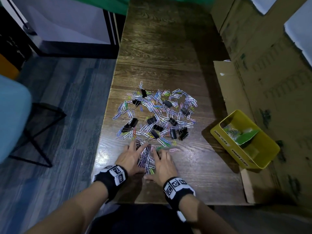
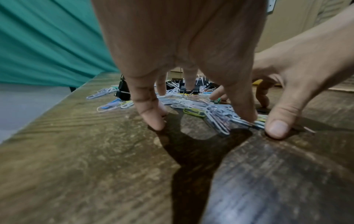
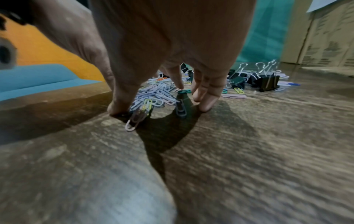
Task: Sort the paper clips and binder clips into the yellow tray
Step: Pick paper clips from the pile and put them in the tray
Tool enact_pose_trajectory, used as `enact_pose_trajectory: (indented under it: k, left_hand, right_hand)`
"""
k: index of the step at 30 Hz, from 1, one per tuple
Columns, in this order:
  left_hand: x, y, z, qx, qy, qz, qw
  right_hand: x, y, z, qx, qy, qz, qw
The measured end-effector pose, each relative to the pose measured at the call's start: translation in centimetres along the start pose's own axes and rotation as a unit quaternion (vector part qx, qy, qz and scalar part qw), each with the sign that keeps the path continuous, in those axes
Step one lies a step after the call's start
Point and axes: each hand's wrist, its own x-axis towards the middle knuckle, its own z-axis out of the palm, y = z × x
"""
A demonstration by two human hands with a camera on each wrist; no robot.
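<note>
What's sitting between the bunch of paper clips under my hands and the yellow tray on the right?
Nothing visible: only bare wooden table lies between the gathered paper clips and the yellow tray. A stray pink clip lies flat near that path, and the binder clips sit farther back.

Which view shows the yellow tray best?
The head view: the tray sits at the table's right edge, both compartments and labels visible. The left wrist view shows only a yellow sliver behind the right hand; the right wrist view shows none.

Dim overhead light glares on the table (image 1: pixel 168 48); wrist views blur near the lens, edges warped.
</note>
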Motion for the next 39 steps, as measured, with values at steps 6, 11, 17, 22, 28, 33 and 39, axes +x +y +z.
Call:
enact_pose_trajectory:
  k: [6, 11, 17, 22, 28, 33, 39]
  left_hand:
    - [0.6, 0.1, 0.4, 0.016, -0.039, 0.027, 0.999]
    - [0.6, -0.2, 0.8, -0.042, 0.004, 0.042, 0.998]
    - [0.5, -0.6, 0.6, -0.073, 0.044, 0.031, 0.996]
    - [0.7, -1.0, 0.3, -0.191, 0.070, -0.030, 0.979]
    - [0.9, -1.0, -1.4, -0.326, 0.071, -0.050, 0.941]
    - [1.5, -1.1, -3.3, -0.482, 0.070, -0.051, 0.872]
    - [3.1, 2.0, -6.7, -0.566, 0.024, -0.032, 0.824]
  right_hand:
    - [0.9, -0.9, -0.2, 0.033, -0.035, 0.012, 0.999]
    - [1.3, -0.8, -0.8, 0.012, -0.059, 0.012, 0.998]
    - [1.4, 0.0, -1.5, 0.032, -0.088, 0.035, 0.995]
    - [1.8, 0.8, -1.9, 0.115, -0.082, 0.054, 0.988]
    - [1.8, 1.9, -2.0, 0.186, -0.013, 0.059, 0.981]
    - [1.0, 3.3, -3.2, 0.263, 0.051, 0.049, 0.962]
    - [-1.5, 6.4, -5.9, 0.415, 0.163, 0.072, 0.892]
